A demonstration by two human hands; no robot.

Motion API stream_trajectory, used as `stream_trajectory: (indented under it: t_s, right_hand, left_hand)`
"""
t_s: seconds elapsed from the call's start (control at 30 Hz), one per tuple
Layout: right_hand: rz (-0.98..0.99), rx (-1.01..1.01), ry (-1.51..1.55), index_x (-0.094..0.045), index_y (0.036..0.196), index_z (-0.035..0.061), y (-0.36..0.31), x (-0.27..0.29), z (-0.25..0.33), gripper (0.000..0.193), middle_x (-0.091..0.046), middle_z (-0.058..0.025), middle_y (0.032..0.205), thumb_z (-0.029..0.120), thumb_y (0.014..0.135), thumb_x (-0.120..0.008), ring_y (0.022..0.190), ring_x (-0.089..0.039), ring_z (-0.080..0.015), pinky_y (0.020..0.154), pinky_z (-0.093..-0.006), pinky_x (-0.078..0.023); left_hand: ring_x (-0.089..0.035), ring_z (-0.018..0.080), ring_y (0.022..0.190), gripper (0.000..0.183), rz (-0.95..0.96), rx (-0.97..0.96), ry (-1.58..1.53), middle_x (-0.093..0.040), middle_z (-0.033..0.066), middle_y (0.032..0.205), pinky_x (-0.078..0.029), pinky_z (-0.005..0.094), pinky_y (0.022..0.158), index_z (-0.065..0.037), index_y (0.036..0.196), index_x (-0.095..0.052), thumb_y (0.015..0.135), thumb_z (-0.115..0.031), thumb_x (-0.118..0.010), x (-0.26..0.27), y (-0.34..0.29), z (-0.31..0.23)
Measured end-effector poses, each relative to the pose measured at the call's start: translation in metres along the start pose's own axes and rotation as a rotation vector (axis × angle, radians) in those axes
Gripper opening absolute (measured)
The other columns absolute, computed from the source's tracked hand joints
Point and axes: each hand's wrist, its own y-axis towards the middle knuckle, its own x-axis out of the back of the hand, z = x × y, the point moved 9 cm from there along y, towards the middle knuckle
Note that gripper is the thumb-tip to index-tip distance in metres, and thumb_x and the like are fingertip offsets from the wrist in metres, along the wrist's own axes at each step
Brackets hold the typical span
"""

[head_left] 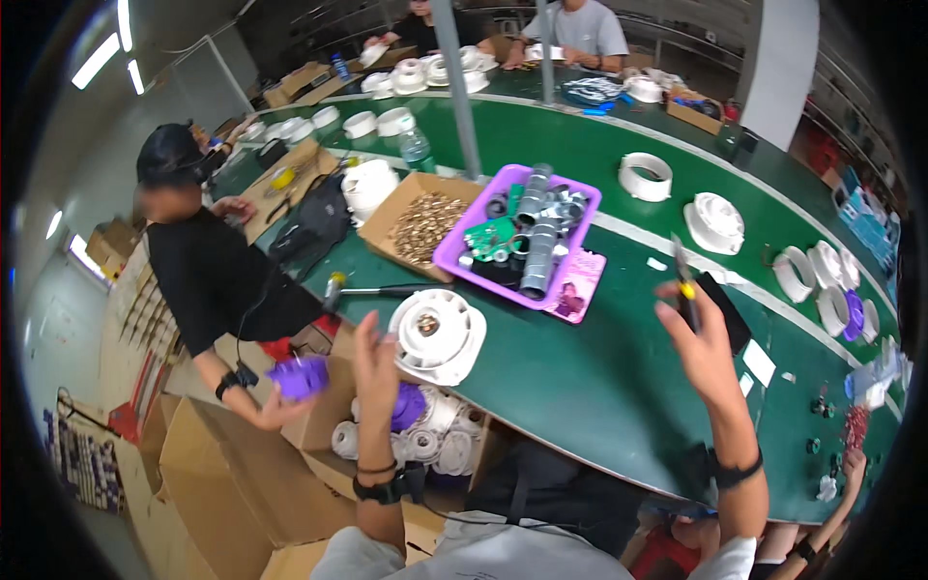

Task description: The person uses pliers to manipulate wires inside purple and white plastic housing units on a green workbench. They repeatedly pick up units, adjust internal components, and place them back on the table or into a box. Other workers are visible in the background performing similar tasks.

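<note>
In my right hand, raised over the right part of the table, is a pointed metal tool with a black and yellow handle. Its exact kind is too blurred to tell. My left hand is held up with fingers apart and nothing in it, just left of a white round fan-like housing. That housing lies on the table's near edge, with a small brass-coloured part at its centre. Whether my fingertips touch its rim I cannot tell. A hammer lies behind the housing.
A purple basket holds metal cylinders and green boards. Beside it stands a cardboard box of small brass-coloured parts. Below the edge, a carton holds white and purple pieces. At left, a person holds a purple part.
</note>
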Motion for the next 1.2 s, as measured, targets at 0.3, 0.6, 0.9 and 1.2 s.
stream_trajectory:
  t_s: [0.3,0.6,0.9,1.2]
  right_hand:
    - [0.065,-0.272,0.376,-0.053,0.097,0.0004,-0.121,-0.006,-0.054,0.011,-0.054,-0.0040,0.082,0.012,0.097,-0.051,0.072,-0.055,-0.0117,0.069,-0.0279,-0.048]
    - [0.020,-0.289,0.449,-0.055,0.102,-0.0007,-0.161,-0.008,-0.071,0.012,-0.055,-0.0062,0.082,0.010,0.095,-0.051,0.075,-0.057,-0.0147,0.072,-0.0300,-0.050]
    - [0.107,-0.311,0.489,-0.056,0.100,0.0023,-0.169,-0.026,-0.078,0.009,-0.058,-0.0035,0.078,0.009,0.095,-0.053,0.074,-0.057,-0.0119,0.071,-0.0271,-0.046]
    - [0.235,-0.354,0.765,-0.058,0.105,-0.0011,-0.188,-0.035,-0.072,0.016,-0.064,-0.0087,0.090,0.009,0.099,-0.046,0.086,-0.061,-0.0152,0.078,-0.0299,-0.050]
  left_hand:
    - [-0.054,0.0234,0.117,0.042,0.201,0.167,0.032,-0.057,0.0203,0.126,-0.040,0.0319,0.101,0.007,0.133,-0.047,0.101,-0.019,-0.047,-0.039,0.018,0.006]
    - [-0.062,0.0138,0.084,0.031,0.658,0.194,0.280,-0.066,0.0052,0.087,-0.051,0.0281,0.075,0.003,0.114,-0.063,0.100,-0.021,-0.050,-0.032,0.061,0.033]
    - [-0.056,0.0079,0.069,0.026,0.769,0.279,0.518,-0.061,-0.0010,0.075,-0.047,0.0254,0.060,0.002,0.097,-0.065,0.096,-0.022,-0.055,-0.028,0.075,0.019]
    - [-0.058,0.0295,0.093,0.037,0.482,-0.474,0.453,-0.056,0.0202,0.102,-0.046,0.0385,0.086,0.003,0.126,-0.042,0.092,-0.007,-0.050,-0.085,0.007,-0.154]
